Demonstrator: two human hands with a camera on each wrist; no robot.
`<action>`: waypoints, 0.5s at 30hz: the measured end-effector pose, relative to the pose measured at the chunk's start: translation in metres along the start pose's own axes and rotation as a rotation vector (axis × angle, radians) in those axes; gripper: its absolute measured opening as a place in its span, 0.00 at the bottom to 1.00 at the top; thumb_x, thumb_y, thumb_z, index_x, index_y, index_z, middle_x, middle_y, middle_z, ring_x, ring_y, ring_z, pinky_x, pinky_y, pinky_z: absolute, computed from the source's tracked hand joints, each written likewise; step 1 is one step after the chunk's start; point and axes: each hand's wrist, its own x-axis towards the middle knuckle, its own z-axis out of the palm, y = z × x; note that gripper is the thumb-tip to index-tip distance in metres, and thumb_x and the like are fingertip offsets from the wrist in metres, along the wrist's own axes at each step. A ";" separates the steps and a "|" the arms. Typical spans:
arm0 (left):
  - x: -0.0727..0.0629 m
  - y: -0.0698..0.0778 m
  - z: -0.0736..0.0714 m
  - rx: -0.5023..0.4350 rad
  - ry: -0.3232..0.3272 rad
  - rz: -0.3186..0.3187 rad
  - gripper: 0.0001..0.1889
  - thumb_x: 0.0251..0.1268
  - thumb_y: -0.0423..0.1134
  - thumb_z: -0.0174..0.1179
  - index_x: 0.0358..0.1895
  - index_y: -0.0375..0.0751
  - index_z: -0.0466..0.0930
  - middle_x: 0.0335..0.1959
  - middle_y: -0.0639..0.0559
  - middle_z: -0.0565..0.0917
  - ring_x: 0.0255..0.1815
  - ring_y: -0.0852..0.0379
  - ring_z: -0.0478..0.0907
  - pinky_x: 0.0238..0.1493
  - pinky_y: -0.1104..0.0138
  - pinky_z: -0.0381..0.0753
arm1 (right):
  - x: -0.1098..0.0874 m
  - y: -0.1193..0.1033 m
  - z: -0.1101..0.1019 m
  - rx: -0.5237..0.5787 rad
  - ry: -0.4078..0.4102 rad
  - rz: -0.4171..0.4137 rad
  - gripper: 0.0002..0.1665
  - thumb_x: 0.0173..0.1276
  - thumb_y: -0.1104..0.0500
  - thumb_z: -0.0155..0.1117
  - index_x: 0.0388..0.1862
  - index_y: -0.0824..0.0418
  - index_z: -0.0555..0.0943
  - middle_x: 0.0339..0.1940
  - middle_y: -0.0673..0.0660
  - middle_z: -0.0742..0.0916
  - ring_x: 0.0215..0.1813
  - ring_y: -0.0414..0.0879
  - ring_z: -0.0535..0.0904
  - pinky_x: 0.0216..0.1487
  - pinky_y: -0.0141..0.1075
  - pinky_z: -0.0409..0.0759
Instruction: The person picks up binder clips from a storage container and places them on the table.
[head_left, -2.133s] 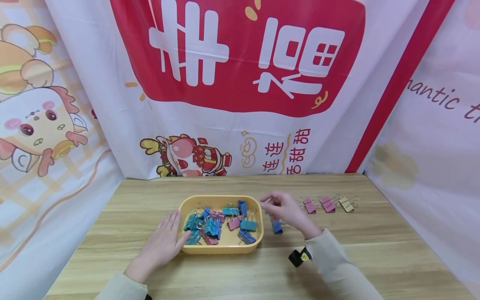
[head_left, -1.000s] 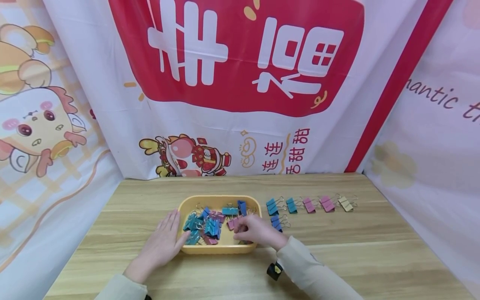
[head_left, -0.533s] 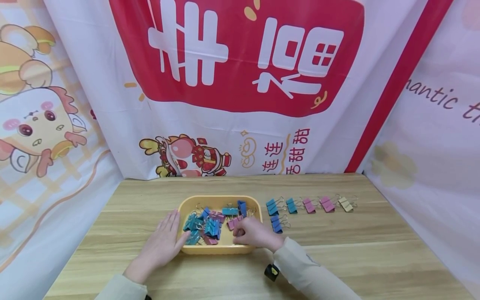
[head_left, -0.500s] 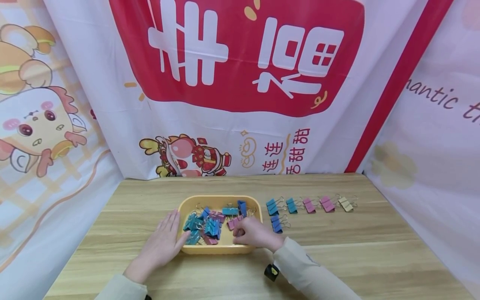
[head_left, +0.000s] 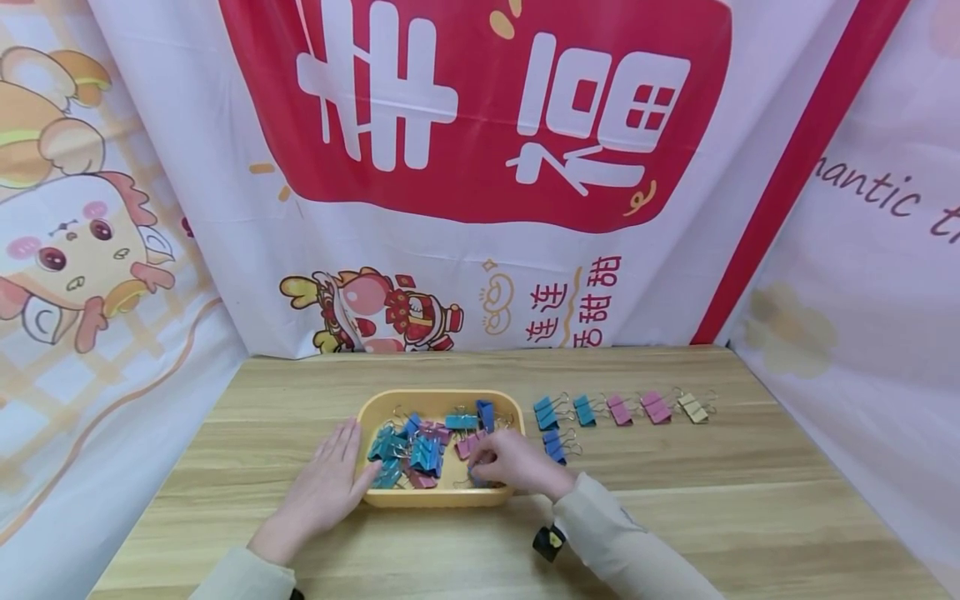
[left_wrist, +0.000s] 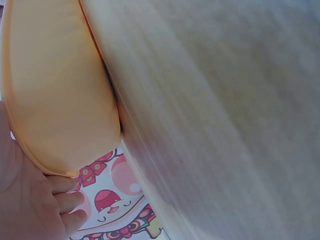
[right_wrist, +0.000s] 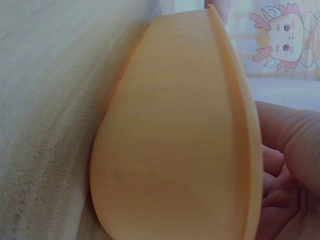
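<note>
The right hand (head_left: 517, 462) reaches into the right part of a yellow tray (head_left: 435, 500), just right of centre in the lower half of the frame. Its thumb and fingers are curled down and pinch a blue clip (head_left: 477, 477), low in the tray's right side; in the right wrist view the tray wall hides the fingertips. This hand also covers the tray's lower right corner.

The left hand (head_left: 326, 479) lies along the tray's left end, its fingers extended and grasping nothing, the thumb over the rim.

Close around the pinched clip are a pink clip (head_left: 468, 444) at upper left, partly behind the knuckles, a teal clip (head_left: 461, 422) above that, and an upright blue clip (head_left: 485, 415) by the tray's far wall. A tangled heap of clips (head_left: 425, 454) fills the tray's left half, wire handles crossing.

Right of the tray, on the wooden worktop (head_left: 420, 554), a row of clips (head_left: 619, 410) runs teal, teal, pink, pink, pale yellow; a separate blue clip (head_left: 553, 447) sits below its left end. A white cloth with a red panel (head_left: 480, 108) hangs behind.
</note>
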 end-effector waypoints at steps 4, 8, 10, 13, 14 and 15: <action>0.001 0.000 0.000 0.003 -0.002 0.002 0.36 0.71 0.53 0.41 0.67 0.21 0.50 0.69 0.31 0.50 0.69 0.35 0.47 0.66 0.47 0.48 | -0.001 0.000 -0.007 0.092 0.010 0.025 0.04 0.59 0.64 0.64 0.34 0.61 0.83 0.21 0.52 0.82 0.21 0.45 0.75 0.20 0.34 0.77; 0.001 0.000 0.000 0.006 -0.004 0.004 0.36 0.71 0.53 0.41 0.67 0.21 0.50 0.69 0.31 0.50 0.69 0.35 0.47 0.66 0.47 0.48 | -0.001 0.002 -0.014 0.143 0.043 0.035 0.05 0.60 0.64 0.63 0.36 0.61 0.83 0.20 0.53 0.82 0.20 0.44 0.76 0.21 0.34 0.78; 0.001 0.000 0.000 0.007 -0.003 0.004 0.36 0.71 0.53 0.41 0.67 0.21 0.50 0.69 0.31 0.50 0.69 0.36 0.47 0.66 0.48 0.48 | -0.001 0.003 -0.017 0.151 0.070 0.026 0.06 0.61 0.63 0.62 0.36 0.61 0.83 0.21 0.53 0.82 0.21 0.44 0.77 0.22 0.35 0.80; 0.001 0.000 0.000 0.008 -0.001 0.002 0.36 0.71 0.53 0.41 0.67 0.21 0.50 0.69 0.31 0.50 0.69 0.35 0.47 0.66 0.47 0.49 | -0.001 0.004 -0.021 0.167 0.114 0.004 0.06 0.62 0.63 0.61 0.37 0.61 0.83 0.22 0.52 0.82 0.23 0.45 0.78 0.25 0.39 0.81; 0.001 0.000 0.000 0.009 -0.001 0.001 0.36 0.71 0.53 0.41 0.67 0.21 0.50 0.69 0.31 0.50 0.69 0.35 0.47 0.66 0.47 0.49 | -0.001 0.004 -0.023 0.177 0.128 -0.012 0.06 0.62 0.63 0.61 0.37 0.63 0.83 0.21 0.53 0.82 0.23 0.45 0.78 0.25 0.41 0.82; 0.001 0.000 0.001 0.009 -0.001 0.000 0.36 0.71 0.53 0.41 0.67 0.21 0.50 0.69 0.31 0.50 0.69 0.35 0.48 0.66 0.47 0.49 | -0.001 0.004 -0.025 0.188 0.143 -0.024 0.07 0.62 0.64 0.61 0.38 0.64 0.83 0.21 0.53 0.82 0.23 0.46 0.78 0.26 0.43 0.82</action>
